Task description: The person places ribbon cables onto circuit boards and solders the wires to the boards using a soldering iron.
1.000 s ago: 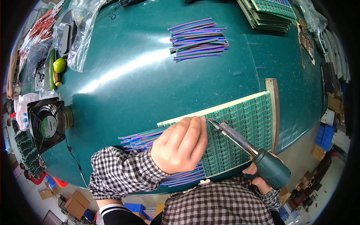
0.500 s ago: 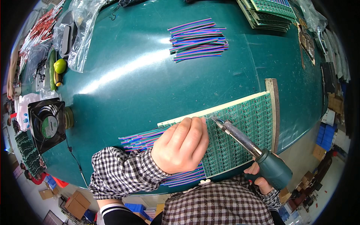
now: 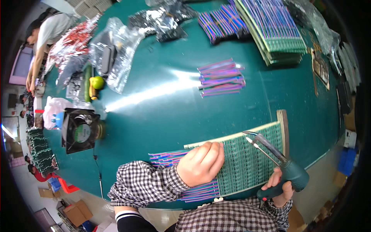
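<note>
My left hand (image 3: 201, 163) is closed in a pinch at the left end of a green circuit board panel (image 3: 251, 158). What its fingertips hold is hidden. Thin multicoloured wires (image 3: 201, 192) lie along the panel's left side, partly under that hand and its checked sleeve. My right hand (image 3: 279, 187) grips the handle of a dark green soldering gun (image 3: 295, 174). Its metal barrel points up and left, with the bent tip and a slim side tube over the panel's far edge, apart from my left fingertips. A wooden strip (image 3: 283, 133) borders the panel's right end.
A loose wire bundle (image 3: 221, 78) lies farther back on the green table. Stacked panels with wires (image 3: 276, 34) and bundled wires (image 3: 223, 23) stand at the far right. A black fan (image 3: 79, 130), a green fruit (image 3: 97, 82) and plastic bags (image 3: 119, 58) are left. Another person (image 3: 54, 31) is at far left.
The soldering gun's tip has drawn away from my left fingertips. My left hand stays pinched at the panel. The whole view has shifted, showing more of the table's far side.
</note>
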